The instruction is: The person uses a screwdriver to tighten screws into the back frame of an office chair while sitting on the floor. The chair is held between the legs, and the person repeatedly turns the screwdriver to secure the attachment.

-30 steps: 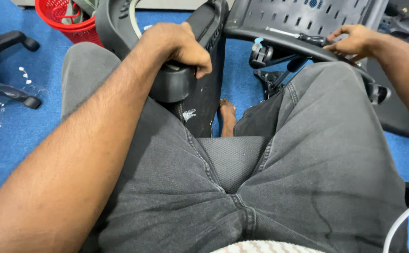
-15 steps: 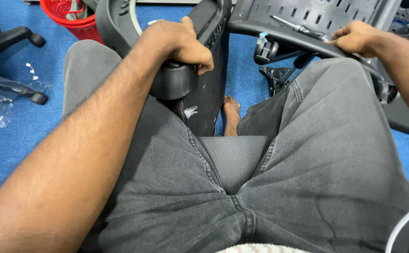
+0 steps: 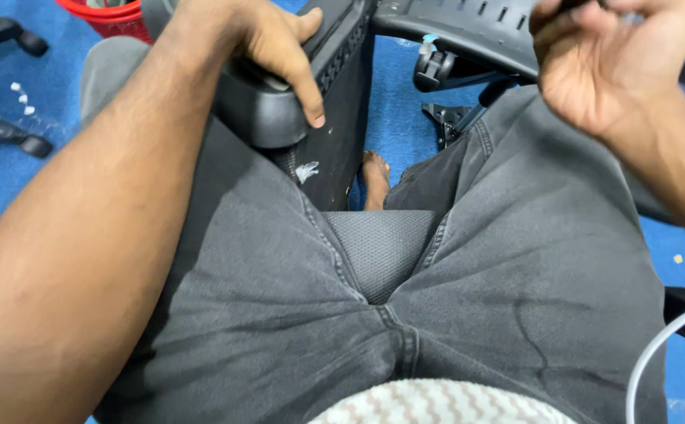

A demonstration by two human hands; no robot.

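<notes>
Right hand [image 3: 602, 67] lifted off slotted panel [image 3: 468, 31]; left hand [image 3: 260, 43] grips upright armrest [image 3: 268, 114].

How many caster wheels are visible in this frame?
3. One caster hangs under the grey chair part at top centre; two sit on the black chair base at the left edge. More may be hidden behind the hands and legs.

Blue floor [image 3: 401, 118] under chair parts [image 3: 446, 118]
</notes>
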